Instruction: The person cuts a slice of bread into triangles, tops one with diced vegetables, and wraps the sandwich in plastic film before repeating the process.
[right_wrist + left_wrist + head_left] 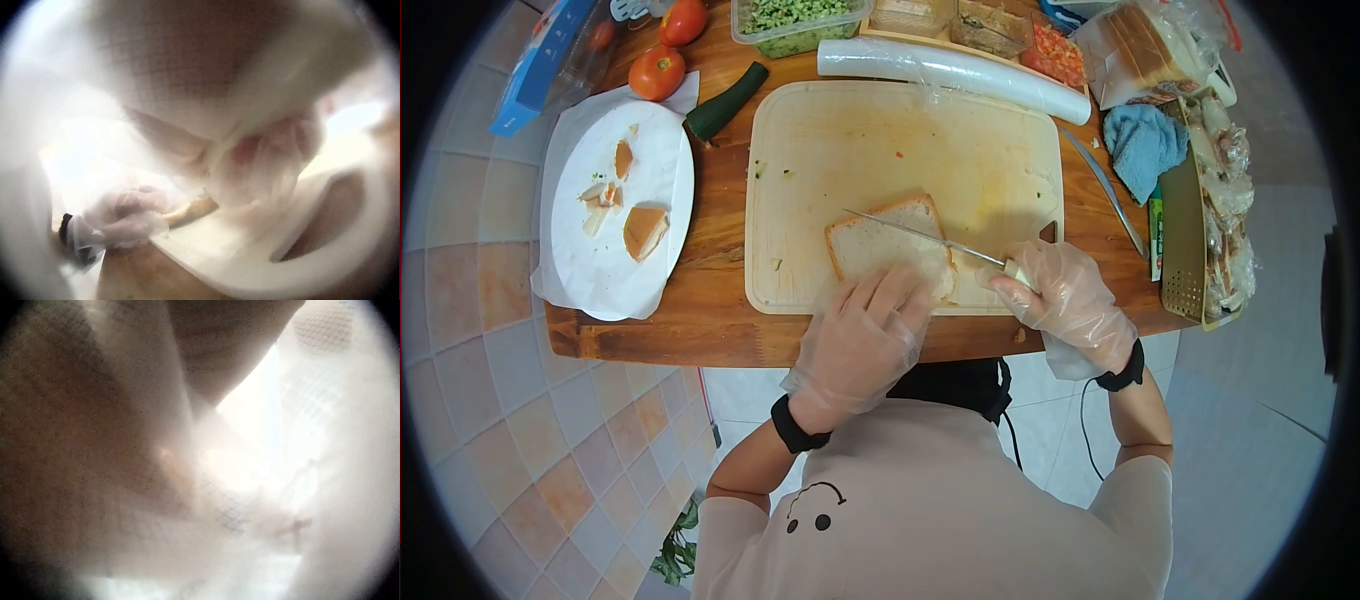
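A slice of bread [880,240] lies on the pale cutting board [800,130] near its front edge. My left hand [860,335], in a clear plastic glove, rests its fingers on the slice's near side, hiding that part. My right hand [1065,300], also gloved, grips the light handle of a knife [975,254]. The thin blade runs leftward across the slice, its tip near the far left part. In the right wrist view the left hand [128,215] is beside the bread's edge [190,212]. Plastic glove film [137,375] blurs most of the left wrist view.
Left stands a white plate [670,250] with bread crusts. Tomatoes [657,72], a cucumber piece [727,101] and a tub of chopped greens [800,25] lie behind. A cling film roll [950,75] borders the board. At right are a blue cloth [1145,150] and a basket [1185,240].
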{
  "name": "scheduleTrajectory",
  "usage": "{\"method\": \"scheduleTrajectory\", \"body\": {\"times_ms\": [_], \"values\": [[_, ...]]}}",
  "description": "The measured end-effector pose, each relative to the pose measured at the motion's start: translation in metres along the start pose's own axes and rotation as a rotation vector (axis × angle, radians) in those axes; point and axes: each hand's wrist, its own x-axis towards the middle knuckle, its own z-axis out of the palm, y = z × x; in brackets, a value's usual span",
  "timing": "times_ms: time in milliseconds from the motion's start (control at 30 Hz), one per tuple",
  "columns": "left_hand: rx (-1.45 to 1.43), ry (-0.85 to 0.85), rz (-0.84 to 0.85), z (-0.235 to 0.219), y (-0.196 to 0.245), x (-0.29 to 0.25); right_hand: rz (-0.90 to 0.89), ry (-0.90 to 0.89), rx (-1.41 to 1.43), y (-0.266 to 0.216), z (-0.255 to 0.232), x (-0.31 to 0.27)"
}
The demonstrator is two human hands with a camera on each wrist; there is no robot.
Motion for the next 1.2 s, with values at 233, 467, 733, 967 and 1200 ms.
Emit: {"method": "scheduleTrajectory", "body": {"times_ms": [233, 467, 733, 967, 1200], "values": [[0.025, 0.016, 0.017, 0.001, -0.001, -0.001, -0.047, 0.031, -0.039, 0.000, 0.002, -0.002], [0.013, 0.000, 0.000, -0.001, 0.000, 0.001, -0.048, 0.060, -0.026, -0.002, 0.002, -0.003], [0.004, -0.012, 0.003, -0.003, 0.000, 0.001, 0.020, 0.007, 0.006, -0.006, 0.004, -0.006], [0.026, -0.001, 0.016, 0.000, 0.000, 0.001, 0.027, -0.015, -0.046, -0.006, 0.009, -0.004], [0.039, 0.007, 0.017, -0.002, 0.001, 0.002, 0.057, -0.021, 0.003, -0.008, 0.008, -0.003]]}}
